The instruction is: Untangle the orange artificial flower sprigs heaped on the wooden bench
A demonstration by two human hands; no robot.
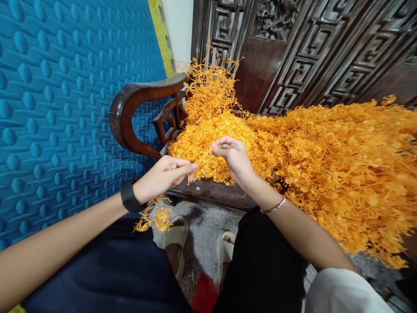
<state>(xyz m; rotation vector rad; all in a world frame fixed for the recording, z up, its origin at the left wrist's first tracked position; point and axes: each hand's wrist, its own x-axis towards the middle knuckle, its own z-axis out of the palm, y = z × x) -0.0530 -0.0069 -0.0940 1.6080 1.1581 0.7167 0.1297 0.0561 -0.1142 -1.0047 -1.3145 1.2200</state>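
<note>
A big heap of orange plastic flower sprigs (325,161) covers the seat of a dark carved wooden chair (208,191). My left hand (164,176) is closed in a pinch on a thin orange stem, and a bunch of orange sprigs (156,215) hangs below its wrist. My right hand (233,156) hovers at the heap's front edge with fingers curled and thumb pressed to the fingertips; what it pinches is too small to name. A black band is on the left wrist, a silver bangle (273,208) on the right.
The chair's curved armrest (130,100) stands at left, against a blue padded wall (58,108). A carved dark wood panel (309,48) rises behind. My lap in dark cloth and sandalled feet (198,248) on grey speckled floor are below.
</note>
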